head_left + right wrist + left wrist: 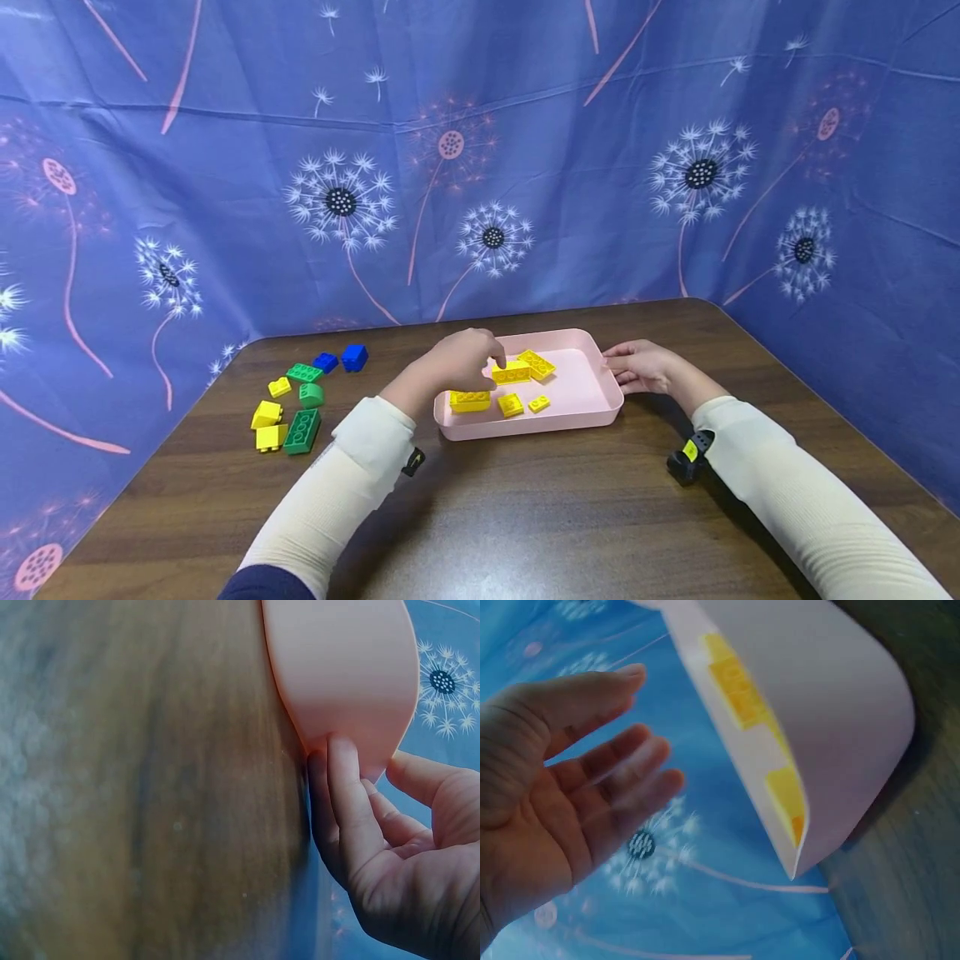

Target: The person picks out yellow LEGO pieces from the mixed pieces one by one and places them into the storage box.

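A shallow pink tray (pixel 581 387) rests on the wooden table with several yellow bricks (pixel 512 373) of different sizes inside. Over the tray's left part is my left hand (pixel 461 360). The left wrist view shows its thumb and fingers apart and loosely bent, nothing between them, beside the tray wall (pixel 840 712). At the tray's right end, my right hand (pixel 647 367) holds the tray. In the right wrist view its thumb is at the rim and its fingers (pixel 346 780) lie against the outer wall.
Left on the table lies a loose group of bricks: blue bricks (pixel 354 357) at the back, green bricks (pixel 302 432) and yellow bricks (pixel 271 437) nearer the front. A blue dandelion-patterned cloth (pixel 570 208) hangs behind the table's back edge.
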The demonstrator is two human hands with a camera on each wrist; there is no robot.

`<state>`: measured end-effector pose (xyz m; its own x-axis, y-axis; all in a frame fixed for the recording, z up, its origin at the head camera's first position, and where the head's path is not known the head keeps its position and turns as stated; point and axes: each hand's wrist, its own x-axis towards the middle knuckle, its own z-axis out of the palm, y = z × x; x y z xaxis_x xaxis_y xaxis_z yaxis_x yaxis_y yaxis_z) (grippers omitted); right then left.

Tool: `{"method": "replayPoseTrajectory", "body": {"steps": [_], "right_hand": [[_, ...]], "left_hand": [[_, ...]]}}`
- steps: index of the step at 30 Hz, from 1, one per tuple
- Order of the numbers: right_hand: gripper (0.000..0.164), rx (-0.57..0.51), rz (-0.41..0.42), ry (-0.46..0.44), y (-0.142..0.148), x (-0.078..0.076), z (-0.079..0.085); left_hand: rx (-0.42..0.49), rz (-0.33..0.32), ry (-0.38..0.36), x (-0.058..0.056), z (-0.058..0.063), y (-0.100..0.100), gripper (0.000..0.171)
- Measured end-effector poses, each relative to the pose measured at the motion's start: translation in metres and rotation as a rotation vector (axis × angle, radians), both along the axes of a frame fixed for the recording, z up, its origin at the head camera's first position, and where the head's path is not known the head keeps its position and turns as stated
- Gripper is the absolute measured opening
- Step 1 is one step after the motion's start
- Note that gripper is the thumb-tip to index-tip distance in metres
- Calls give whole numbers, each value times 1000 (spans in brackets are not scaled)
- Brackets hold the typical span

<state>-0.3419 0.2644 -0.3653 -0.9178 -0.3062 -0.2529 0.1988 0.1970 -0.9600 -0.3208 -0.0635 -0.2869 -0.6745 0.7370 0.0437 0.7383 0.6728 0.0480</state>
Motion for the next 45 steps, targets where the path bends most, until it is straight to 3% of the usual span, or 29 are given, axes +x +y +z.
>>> {"method": "replayPoseTrajectory", "body": {"steps": [8, 13, 19, 26, 32, 37, 45], "right_hand": [[46, 1, -6, 4, 1, -1, 0], [47, 12, -10, 5, 0, -1, -1], [47, 14, -9, 1, -1, 0, -1], [48, 39, -16, 11, -1, 1, 3], [49, 40, -19, 10, -1, 2, 4], [48, 39, -28, 10, -1, 1, 4], [45, 30, -13, 7, -2, 1, 4]], "left_hand": [[67, 128, -18, 17, 10, -31, 33], [106, 193, 27, 28, 7, -49, 33], [209, 208, 74, 37, 1, -72, 33], [298, 234, 37, 36, -4, -104, 31], [340, 267, 69, 35, -3, -135, 30], [338, 342, 69, 36, 2, -155, 30], [325, 522, -4, 38, 9, -187, 35]]}}
